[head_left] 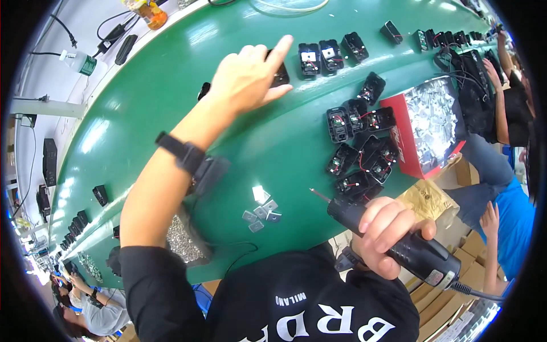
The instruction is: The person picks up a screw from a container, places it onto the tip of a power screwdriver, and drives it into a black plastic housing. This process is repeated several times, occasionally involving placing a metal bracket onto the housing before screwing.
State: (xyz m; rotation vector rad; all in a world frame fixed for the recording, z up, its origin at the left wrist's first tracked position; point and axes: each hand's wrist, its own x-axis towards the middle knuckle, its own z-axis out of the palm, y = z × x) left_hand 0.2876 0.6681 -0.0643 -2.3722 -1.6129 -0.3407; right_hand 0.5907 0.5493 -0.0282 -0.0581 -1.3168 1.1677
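My left hand (245,80) is stretched over the far part of the green table, index finger and thumb spread apart. A black plastic casing (281,75) shows between them, partly hidden; whether the fingers touch it I cannot tell. Two casings with white squares inside, the nearer one a black casing (309,60), stand just right of that hand. My right hand (387,233) is wrapped round a black corded electric screwdriver (424,259), its thin bit pointing left over the table's near edge. Several small metal plates (262,212) lie left of the bit.
A red-sided box (405,134) full of metal plates stands at right, beside a cluster of black casings (370,157) with red wires. Small screws fill a container (185,239) by my left arm. Co-workers sit on both sides; an orange-labelled bottle (149,14) stands far left.
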